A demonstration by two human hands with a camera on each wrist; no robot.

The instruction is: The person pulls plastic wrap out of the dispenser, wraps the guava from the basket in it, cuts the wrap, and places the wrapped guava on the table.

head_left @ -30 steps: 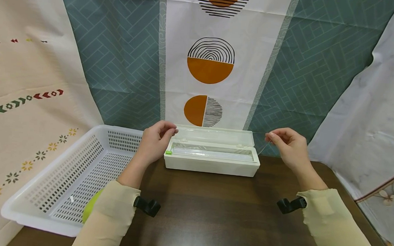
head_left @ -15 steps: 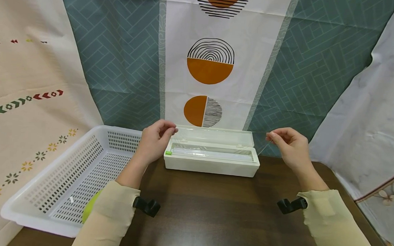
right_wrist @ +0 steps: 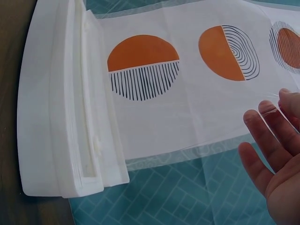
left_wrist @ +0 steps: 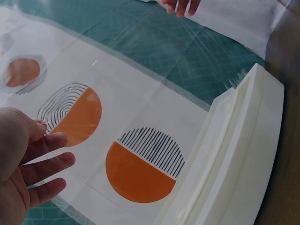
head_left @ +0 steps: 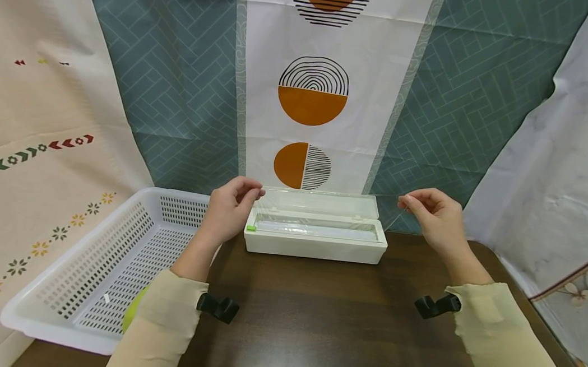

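A white cling film dispenser stands at the far side of the table, its see-through lid tipped back. A roll lies inside, and a small green tab marks the left end. Clear cling film rises from the box, stretched between the two hands. My left hand pinches one corner between thumb and index finger, above the box's left end. Beyond the right end, my right hand pinches the other corner. In the left wrist view the remaining fingers are spread loosely.
To the left stands a white perforated basket; a yellow-green object in it is partly hidden by the left sleeve. The dark wooden table runs back to a patterned hanging cloth behind the dispenser.
Both hands have risen very slightly, still pinching the cling film. The dispenser and basket stay in place.
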